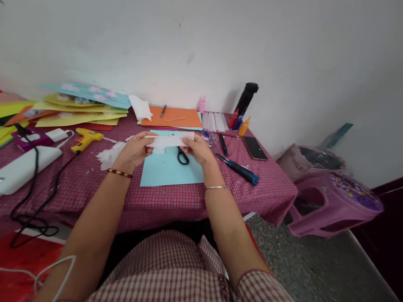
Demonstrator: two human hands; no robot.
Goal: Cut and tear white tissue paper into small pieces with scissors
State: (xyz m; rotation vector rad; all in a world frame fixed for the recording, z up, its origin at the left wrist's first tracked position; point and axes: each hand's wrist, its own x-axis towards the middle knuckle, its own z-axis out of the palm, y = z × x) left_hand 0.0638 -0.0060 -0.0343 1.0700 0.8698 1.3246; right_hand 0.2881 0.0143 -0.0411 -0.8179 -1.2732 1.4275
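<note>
Both my hands hold a white strip of paper (pixel 169 141) above a light blue sheet (pixel 169 169) on the low table. My left hand (pixel 135 148) pinches the strip's left end, and my right hand (pixel 197 149) pinches its right end. Black-handled scissors (pixel 183 156) lie on the blue sheet just under the strip. Scraps of white paper (pixel 110 156) lie to the left of my left hand.
The table has a red checked cloth (pixel 164 201). A yellow glue gun (pixel 86 138), a white power strip (pixel 17 170) with cables, stacked coloured sheets (pixel 80 106), an orange sheet (pixel 173 117), pens (pixel 238 168), a phone (pixel 255 148), paint bottles (pixel 238 121), a black flask (pixel 246 99). A pink stool (pixel 332 204) stands right.
</note>
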